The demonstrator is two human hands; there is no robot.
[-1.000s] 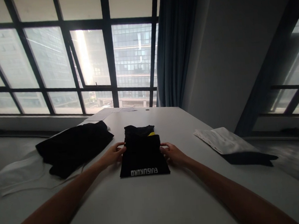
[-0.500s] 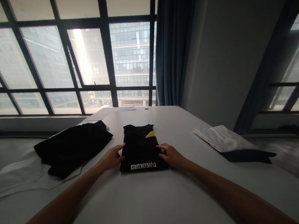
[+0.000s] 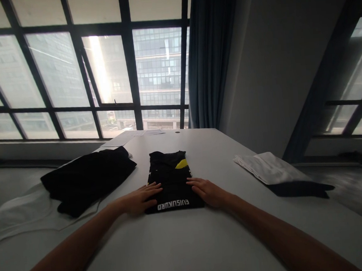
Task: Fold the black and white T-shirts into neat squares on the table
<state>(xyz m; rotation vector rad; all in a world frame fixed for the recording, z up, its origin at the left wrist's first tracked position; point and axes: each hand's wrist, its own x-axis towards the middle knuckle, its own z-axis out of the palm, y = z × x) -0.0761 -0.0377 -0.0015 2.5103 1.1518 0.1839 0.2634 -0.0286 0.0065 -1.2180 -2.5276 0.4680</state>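
A folded black garment point(image 3: 174, 186) lies at the middle of the white table, with white lettering along its near edge and a yellow patch near its far right. My left hand point(image 3: 142, 197) rests flat on its left side, fingers stretched over the cloth. On the right edge lies my right hand point(image 3: 205, 190), its fingers extended onto the fabric. Both hands are open and grip nothing.
The white table point(image 3: 177, 244) reaches toward the windows. A loose black garment point(image 3: 90, 176) lies over white cloth point(image 3: 20, 210) at the left. A folded white and black garment point(image 3: 274, 170) is at the right. Papers point(image 3: 151, 132) lie at the far end.
My left hand has moved right, from the garment's edge onto its top. The fingers of both hands have flattened out on the cloth. The folded garment's near edge sits slightly nearer to me.
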